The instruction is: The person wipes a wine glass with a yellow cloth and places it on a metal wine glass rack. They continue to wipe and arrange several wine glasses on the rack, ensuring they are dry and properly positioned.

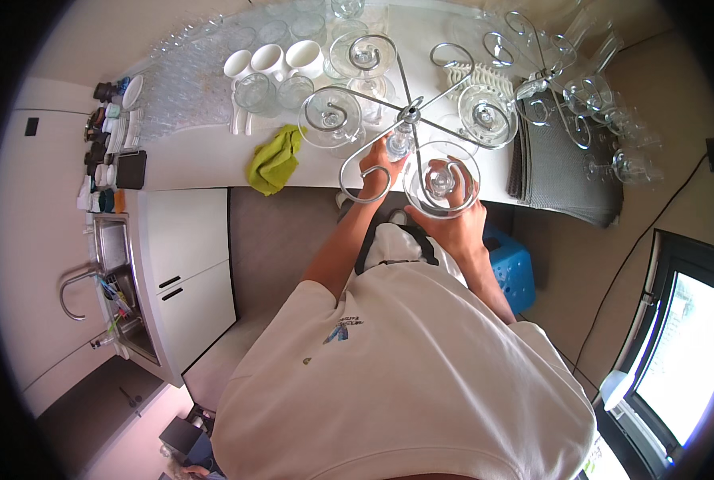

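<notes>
In front of me on the white counter (195, 159) stands a metal stemware rack (410, 114) with curled arms spreading from a central hub. Stemmed glasses hang upside down from it, their round feet upward, one at the left (330, 120), one at the back (363, 55) and one at the right (488, 117). My left hand (383, 168) is closed around the rack's post below the hub. My right hand (456, 216) grips a stemmed glass (441, 182) at the front hook; its foot covers part of my fingers. An empty curl passes above my left wrist.
A green cloth (275, 161) lies at the counter's front edge. White mugs (303, 57) and tumblers (255, 93) stand behind. A second loaded rack (546, 75) and stacked grey placemats (567, 159) are at right. A blue plastic stool (513, 273) sits below; a sink (135, 336) is left.
</notes>
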Tool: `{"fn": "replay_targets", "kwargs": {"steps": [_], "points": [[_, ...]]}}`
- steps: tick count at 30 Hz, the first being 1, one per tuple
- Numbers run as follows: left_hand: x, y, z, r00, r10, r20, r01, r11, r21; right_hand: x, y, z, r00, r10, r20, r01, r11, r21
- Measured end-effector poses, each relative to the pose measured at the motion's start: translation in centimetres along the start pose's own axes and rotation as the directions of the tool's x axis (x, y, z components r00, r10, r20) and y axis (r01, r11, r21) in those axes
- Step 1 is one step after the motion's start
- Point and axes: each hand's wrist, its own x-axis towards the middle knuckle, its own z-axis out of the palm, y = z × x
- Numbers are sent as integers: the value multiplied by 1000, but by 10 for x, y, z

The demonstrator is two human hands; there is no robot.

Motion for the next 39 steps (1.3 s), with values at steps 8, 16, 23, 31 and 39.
{"fn": "replay_targets", "kwargs": {"steps": [8,16,23,31,39], "points": [[-1,-2,1,992,110,-64,-107,993,42,-19,3,1,999,44,-18,-41,990,136],[0,-1,0,992,111,-59,-108,993,54,-18,5,14,993,113,-16,-111,987,117],[0,1,-3,996,82,-29,-81,995,56,-10,6,16,994,97,-49,-88,985,145],[-2,-3,1,993,109,-43,-108,994,33,-11,42,-20,1000,23,8,-24,979,202],[-1,0,-1,997,61,-43,-59,997,56,-5,234,-76,809,519,-277,-289,761,581]]}}
